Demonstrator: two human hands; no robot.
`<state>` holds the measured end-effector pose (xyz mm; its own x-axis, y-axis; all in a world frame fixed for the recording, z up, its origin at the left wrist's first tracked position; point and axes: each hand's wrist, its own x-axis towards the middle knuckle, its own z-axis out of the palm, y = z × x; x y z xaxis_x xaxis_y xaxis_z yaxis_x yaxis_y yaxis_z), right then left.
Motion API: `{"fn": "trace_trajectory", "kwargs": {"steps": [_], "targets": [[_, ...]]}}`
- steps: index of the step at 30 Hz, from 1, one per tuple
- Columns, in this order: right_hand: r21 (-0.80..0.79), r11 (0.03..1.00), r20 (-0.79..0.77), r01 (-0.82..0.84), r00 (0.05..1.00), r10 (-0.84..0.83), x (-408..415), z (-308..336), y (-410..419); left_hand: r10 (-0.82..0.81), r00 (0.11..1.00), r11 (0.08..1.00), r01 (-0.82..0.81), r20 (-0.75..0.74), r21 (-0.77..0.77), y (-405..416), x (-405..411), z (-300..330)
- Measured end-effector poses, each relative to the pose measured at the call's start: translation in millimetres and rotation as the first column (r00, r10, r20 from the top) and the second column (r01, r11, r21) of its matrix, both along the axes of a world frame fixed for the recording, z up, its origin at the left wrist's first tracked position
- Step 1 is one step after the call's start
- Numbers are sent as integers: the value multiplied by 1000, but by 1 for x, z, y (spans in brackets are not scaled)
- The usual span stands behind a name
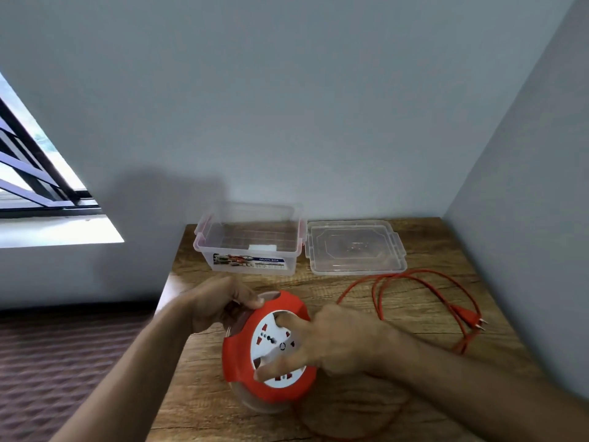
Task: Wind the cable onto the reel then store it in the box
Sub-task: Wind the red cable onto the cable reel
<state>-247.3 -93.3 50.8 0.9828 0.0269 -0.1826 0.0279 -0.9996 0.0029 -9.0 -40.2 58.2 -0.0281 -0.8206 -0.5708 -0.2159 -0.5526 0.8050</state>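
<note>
A red cable reel (242,362) with a white socket face is tilted up off the wooden table (398,301) near its front left. My left hand (220,303) grips the reel's upper left rim. My right hand (331,339) lies on the white face, fingers pressed into it. The orange cable (414,282) lies in loose loops on the table to the right, its plug (475,320) near the right edge. More cable trails under the reel toward the front. The clear plastic box (251,266) stands open at the back of the table.
The box's clear lid (353,247) lies flat beside the box on its right. Grey walls close off the table at the back and on the right. A window is at the far left, and dark floor lies below the table's left edge.
</note>
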Motion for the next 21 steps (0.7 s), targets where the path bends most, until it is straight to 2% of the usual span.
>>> {"fn": "trace_trajectory", "kwargs": {"steps": [3, 7, 12, 15, 17, 19, 21], "targets": [[-46, 999, -33, 11, 999, -12, 3, -5, -4, 65, 998, 997, -65, -22, -27, -1, -1, 0], [-46, 996, 1, 81, 997, -81, 7, -12, -3, 85, 996, 993, -87, -29, -84, 2, -5, 1], [23, 953, 241, 302, 923, -298, 7, -19, 4, 217, 975, 953, -223, -53, -206, 7, -4, -7], [151, 888, 296, 435, 837, -460, 12, -27, 11, 268, 962, 928, -273, -54, -254, 8, -6, -12], [316, 769, 263, 555, 728, -634, 16, -26, 14, 298, 953, 921, -302, -55, -244, 9, -5, -15], [508, 573, 170, 643, 577, -799, 20, -26, 19, 344, 937, 909, -349, -62, -228, 12, -5, -22], [644, 388, 83, 659, 444, -892, 25, -29, 23, 398, 912, 883, -411, -105, -227, 16, -8, -28]]}}
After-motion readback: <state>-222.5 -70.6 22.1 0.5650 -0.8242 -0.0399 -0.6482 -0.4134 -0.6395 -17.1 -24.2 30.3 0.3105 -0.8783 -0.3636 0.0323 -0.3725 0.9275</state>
